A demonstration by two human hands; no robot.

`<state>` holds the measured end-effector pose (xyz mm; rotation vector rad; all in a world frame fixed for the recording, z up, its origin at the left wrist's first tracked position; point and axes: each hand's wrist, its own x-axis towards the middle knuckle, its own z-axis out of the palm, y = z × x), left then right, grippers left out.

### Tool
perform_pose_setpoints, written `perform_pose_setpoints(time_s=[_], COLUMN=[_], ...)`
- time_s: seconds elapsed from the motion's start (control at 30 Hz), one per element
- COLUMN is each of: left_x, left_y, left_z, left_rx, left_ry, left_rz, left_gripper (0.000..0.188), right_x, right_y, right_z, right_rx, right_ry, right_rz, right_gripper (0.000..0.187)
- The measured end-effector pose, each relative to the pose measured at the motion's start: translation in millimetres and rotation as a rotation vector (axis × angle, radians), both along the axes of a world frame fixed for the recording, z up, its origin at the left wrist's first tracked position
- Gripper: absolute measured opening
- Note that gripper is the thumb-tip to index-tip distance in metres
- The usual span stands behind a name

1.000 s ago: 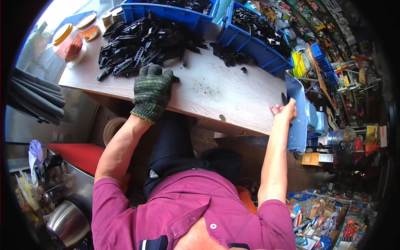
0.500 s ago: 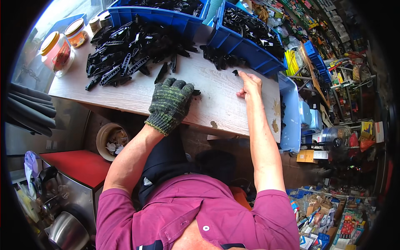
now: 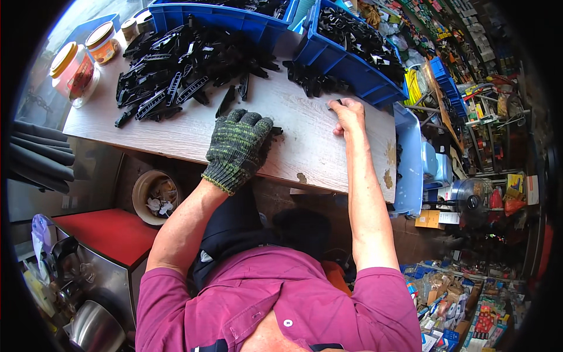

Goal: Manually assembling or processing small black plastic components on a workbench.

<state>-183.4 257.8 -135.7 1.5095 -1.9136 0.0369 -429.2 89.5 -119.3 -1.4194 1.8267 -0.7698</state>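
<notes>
My left hand [image 3: 239,144], in a dark green knitted glove, is closed on a black plastic part [image 3: 277,131] at the table's front edge. Only the tip of that part sticks out past the fingers on the right. Farther right, my bare right hand [image 3: 350,117] pinches a small black piece [image 3: 335,102] between thumb and fingertips, just over the tabletop. Two loose black parts [image 3: 225,101] lie right beyond the gloved fingers. A large heap of black plastic parts [image 3: 176,70] spreads behind them, some with ladder-like slots.
Blue crates [image 3: 352,70] full of black parts stand along the back of the white table [image 3: 311,158], with a smaller black heap [image 3: 311,79] before one. Lidded jars [image 3: 73,73] stand at the far left. A bucket [image 3: 141,199] is on the floor; cluttered shelves line the right.
My right hand and its small piece have shifted slightly, and the piece sits at a different angle. The left hand keeps its grip. The whole view has moved a little.
</notes>
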Motion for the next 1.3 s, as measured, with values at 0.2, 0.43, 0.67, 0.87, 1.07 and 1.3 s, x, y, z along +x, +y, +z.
perform_pose_setpoints(time_s=[0.2, 0.43, 0.67, 0.87, 1.07, 1.3], left_x=[1, -15, -63, -61, -50, -14], left_y=[2, 17, 7, 1, -1, 10], left_z=[-3, -13, -11, -19, -16, 7], left_rx=[-0.079, -0.262, 0.076, 0.139, 0.372, -0.144], left_ry=[0.079, 0.446, 0.662, 0.84, 0.993, 0.142], left_rz=[0.029, -0.035, -0.029, -0.068, -0.113, 0.214], left_gripper=[0.028, 0.027, 0.027, 0.03, 0.034, 0.031], right_x=[-6, 6, 44, 47, 43, 51], right_y=[14, 75, 138, 140, 142, 153], right_z=[-2, -8, -17, -17, -16, -12], right_rx=[0.005, 0.001, -0.07, -0.068, -0.063, -0.125], right_ry=[-0.235, -0.569, -0.725, -0.69, -0.666, -0.843], right_rz=[-0.072, -0.032, 0.179, 0.214, 0.327, 0.19], right_gripper=[0.037, 0.03, 0.016, 0.022, 0.026, 0.032])
